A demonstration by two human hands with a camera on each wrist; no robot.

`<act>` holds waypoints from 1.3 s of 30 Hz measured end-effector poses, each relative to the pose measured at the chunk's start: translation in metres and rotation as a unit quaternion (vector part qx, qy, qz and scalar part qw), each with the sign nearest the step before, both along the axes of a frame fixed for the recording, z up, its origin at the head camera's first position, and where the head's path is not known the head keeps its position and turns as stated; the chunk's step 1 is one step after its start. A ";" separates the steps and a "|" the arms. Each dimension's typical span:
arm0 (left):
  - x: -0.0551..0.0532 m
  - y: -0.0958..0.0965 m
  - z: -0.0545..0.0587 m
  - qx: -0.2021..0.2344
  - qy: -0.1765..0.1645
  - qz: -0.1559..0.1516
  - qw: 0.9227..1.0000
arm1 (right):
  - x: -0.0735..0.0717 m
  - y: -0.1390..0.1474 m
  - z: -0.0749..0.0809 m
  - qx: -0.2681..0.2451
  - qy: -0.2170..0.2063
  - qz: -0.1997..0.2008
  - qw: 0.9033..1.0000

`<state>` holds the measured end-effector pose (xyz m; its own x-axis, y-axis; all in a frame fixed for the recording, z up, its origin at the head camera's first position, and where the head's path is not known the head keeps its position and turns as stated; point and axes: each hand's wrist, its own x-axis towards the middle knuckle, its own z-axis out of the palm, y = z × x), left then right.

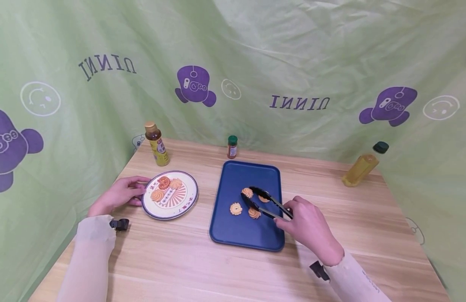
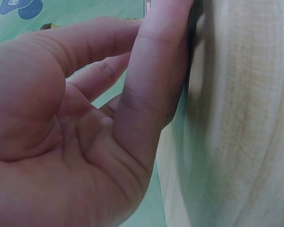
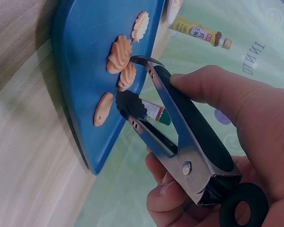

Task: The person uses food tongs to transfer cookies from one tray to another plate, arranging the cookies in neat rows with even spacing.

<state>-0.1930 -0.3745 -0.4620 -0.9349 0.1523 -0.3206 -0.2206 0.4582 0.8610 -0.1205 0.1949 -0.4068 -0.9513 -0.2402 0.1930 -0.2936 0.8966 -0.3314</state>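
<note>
My right hand grips black-and-metal tongs. Their arms stand spread over the blue tray. The black tips hover among the butter cookies, nothing visibly clamped between them. One swirl cookie lies by the tips, another cookie is partly hidden by the tongs, and a third sits just nearer. A ring-shaped cookie lies left of these. My left hand holds the left rim of a patterned white plate, which bears a few cookies; its fingertips are partly hidden in the left wrist view.
A yellow-labelled bottle stands behind the plate. Behind the tray is a small green-capped spice jar. An oil bottle with a dark cap stands at the back right. Green printed cloth surrounds the wooden table.
</note>
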 end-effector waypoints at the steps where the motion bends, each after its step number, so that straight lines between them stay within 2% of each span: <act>1: 0.000 0.000 0.000 0.000 -0.001 0.000 1.000 | 0.000 -0.001 0.000 0.000 0.001 0.002 1.000; 14: 0.003 0.001 0.002 -0.001 -0.004 0.002 1.000 | -0.003 -0.014 0.007 0.001 -0.012 0.002 1.000; 24: 0.002 0.001 0.001 -0.003 0.008 -0.001 1.000 | -0.006 -0.024 0.010 -0.008 0.009 0.018 1.000; 31: -0.001 0.000 -0.001 -0.014 0.008 0.000 1.000 | -0.007 -0.039 0.016 -0.008 0.021 0.040 0.999; 39: -0.001 0.000 -0.001 -0.007 0.006 0.001 1.000 | -0.008 -0.069 0.019 -0.026 0.019 0.075 0.997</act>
